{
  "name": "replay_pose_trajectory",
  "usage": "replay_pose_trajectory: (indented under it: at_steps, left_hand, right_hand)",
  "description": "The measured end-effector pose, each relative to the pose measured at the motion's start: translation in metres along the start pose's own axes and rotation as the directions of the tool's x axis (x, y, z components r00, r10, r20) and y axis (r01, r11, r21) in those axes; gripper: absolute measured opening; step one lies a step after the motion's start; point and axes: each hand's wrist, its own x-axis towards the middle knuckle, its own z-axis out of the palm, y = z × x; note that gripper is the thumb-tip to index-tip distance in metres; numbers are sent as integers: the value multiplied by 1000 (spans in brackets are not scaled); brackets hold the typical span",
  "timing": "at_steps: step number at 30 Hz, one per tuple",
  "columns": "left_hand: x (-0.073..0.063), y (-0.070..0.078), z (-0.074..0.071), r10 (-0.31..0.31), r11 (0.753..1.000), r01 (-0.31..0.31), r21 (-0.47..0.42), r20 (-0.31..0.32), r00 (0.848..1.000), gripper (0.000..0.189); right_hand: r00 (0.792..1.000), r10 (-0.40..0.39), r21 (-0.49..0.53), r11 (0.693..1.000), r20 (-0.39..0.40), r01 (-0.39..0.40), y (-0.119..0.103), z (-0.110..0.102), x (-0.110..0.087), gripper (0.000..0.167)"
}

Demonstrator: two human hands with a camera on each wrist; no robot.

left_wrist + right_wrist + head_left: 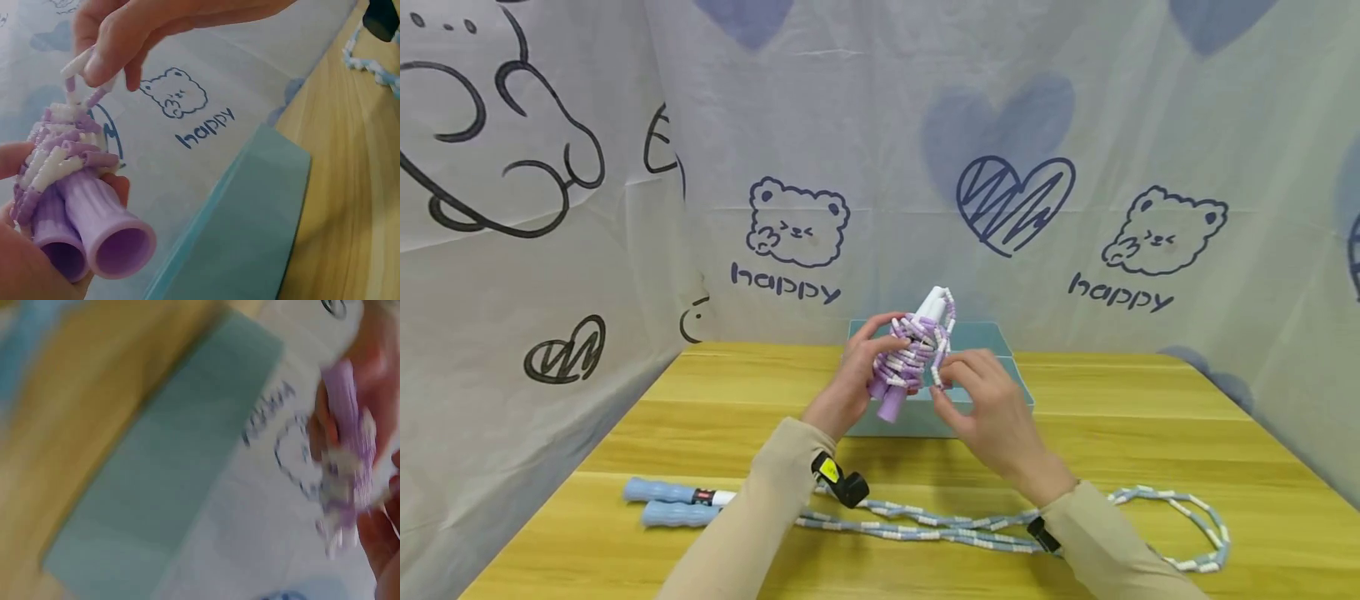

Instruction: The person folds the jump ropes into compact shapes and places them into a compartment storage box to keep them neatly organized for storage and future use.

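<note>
A purple and white beaded jump rope is held up above the table, its cord wound around its two handles. My left hand grips the wound bundle from the left side. In the left wrist view the hollow ends of both purple handles face the camera. Fingers of my right hand pinch a strand of the beaded cord at the bundle's right side. The right wrist view is blurred, with the bundle between both hands.
Behind and below the hands stands a light blue box, open at the top. A blue and white beaded jump rope lies across the front of the wooden table, handles at left. A printed cloth hangs behind.
</note>
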Motion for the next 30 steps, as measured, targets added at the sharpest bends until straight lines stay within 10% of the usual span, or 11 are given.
replay_pose_trajectory:
  at_steps: [11, 21, 30]
  left_hand:
    - [2, -2, -4, -63, 994, 66, -89, 32, 997, 43]
    - [1, -4, -2, -78, 932, 96, -351, 67, 995, 30]
    - [-3, -13, 16, -55, 989, 72, -130, 125, 991, 52]
  right_hand:
    - [990, -139, -133, 981, 1, 138, -14, 24, -13, 27]
    - [986, -6, -140, 990, 164, 29, -21, 36, -25, 72]
    - [989, -54, -140, 987, 139, 73, -26, 33, -18, 72]
